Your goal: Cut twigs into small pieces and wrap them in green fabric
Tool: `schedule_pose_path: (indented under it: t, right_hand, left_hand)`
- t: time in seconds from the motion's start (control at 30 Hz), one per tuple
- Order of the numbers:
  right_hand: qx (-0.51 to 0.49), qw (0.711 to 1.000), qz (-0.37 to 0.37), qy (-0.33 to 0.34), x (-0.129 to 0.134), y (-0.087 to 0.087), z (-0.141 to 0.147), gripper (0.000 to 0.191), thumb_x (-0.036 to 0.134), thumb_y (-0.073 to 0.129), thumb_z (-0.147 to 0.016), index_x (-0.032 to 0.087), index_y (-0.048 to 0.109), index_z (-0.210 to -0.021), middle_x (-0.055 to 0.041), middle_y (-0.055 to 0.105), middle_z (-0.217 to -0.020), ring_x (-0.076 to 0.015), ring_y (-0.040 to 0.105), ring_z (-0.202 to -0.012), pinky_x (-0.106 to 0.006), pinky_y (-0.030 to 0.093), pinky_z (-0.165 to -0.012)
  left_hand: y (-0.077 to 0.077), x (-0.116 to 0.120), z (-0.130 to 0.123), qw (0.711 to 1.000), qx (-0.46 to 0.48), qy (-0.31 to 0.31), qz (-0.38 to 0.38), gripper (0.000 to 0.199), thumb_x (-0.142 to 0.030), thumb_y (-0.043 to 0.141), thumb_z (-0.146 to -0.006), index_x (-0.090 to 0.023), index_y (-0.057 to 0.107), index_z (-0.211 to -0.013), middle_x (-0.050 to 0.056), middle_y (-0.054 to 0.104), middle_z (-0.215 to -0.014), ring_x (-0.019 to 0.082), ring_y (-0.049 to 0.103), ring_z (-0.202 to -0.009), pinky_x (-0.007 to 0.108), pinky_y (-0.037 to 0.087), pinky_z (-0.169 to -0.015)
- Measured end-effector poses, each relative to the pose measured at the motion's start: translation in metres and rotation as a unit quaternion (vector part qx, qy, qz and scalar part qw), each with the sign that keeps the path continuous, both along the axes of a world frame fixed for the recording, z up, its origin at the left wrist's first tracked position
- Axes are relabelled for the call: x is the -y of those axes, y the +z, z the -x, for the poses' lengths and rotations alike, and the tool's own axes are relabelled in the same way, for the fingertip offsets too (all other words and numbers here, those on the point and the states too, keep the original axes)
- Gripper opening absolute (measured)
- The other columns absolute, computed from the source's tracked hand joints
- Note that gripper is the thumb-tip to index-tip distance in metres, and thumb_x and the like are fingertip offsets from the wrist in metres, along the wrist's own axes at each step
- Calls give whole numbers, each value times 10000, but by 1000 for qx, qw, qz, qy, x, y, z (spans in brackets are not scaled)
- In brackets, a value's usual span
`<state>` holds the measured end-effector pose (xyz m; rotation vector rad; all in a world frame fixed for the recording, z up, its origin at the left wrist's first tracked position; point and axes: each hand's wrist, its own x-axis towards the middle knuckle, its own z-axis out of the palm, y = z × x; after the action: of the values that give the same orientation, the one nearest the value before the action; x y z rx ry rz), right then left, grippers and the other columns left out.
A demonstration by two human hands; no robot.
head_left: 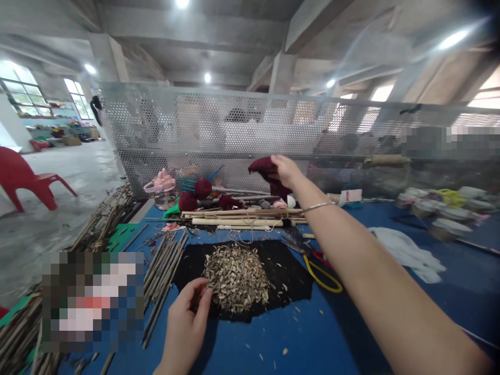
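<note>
My right hand (pixel 287 171) is stretched out toward the back of the blue table (pixel 281 349) and grips a dark red cloth (pixel 262 166), which hangs from the fingers. Near me, my left hand (pixel 189 312) has its thumb and fingers curled together at the left edge of a heap of small dry wood chips (pixel 236 276). Whatever lies between those fingertips is too small to make out. Under the heap is a black cloth (pixel 289 281), with stray chips scattered over it. Scissors with yellow and red handles (pixel 322 276) lie beside it, below my right forearm.
Thin dry sticks (pixel 162 281) lie left of the heap. Behind it are pale wooden rods (pixel 238 222), dark red balls (pixel 203 188) and a pink-lidded jar (pixel 162 190). A perforated metal screen (pixel 242 135) closes the back. White gloves (pixel 406 252) rest at right.
</note>
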<state>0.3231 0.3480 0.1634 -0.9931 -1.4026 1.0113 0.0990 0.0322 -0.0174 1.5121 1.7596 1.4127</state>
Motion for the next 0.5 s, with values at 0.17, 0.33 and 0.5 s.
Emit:
schedule_pose_path:
  t: [0.17,0.33,0.5]
  right_hand:
    - [30,990,96,102,0,-42,18,215,384,510,-817,193,444,-745,31,548,-592,-103,519,-508,-228,445,-525]
    - [59,997,48,32,-20,-40,31,278,397,537,-805,177,443,-663,75,386,-474,-53,325,-382,-173,327,-428]
    - [65,996,29,-54,-38,-27,31,197,343,433,-849,194,428,-721,38,500,-584,-101,475,-507,-243,421,-555]
  left_hand:
    - [-4,0,2,1000,-3,26,-8,317,-410,528,-795,-149,590,-964,68,651,-803,162,611,-668,257,504,-616]
    - [-5,-3,2,1000,-12,20,-16,301,-396,535,-792,-155,603,-958,67,661,-798,153,615,-643,242,511,-595]
    - [-3,-4,0,999,-20,20,-37,297,-416,544,-776,-167,631,-913,65,674,-774,155,619,-609,242,523,-570]
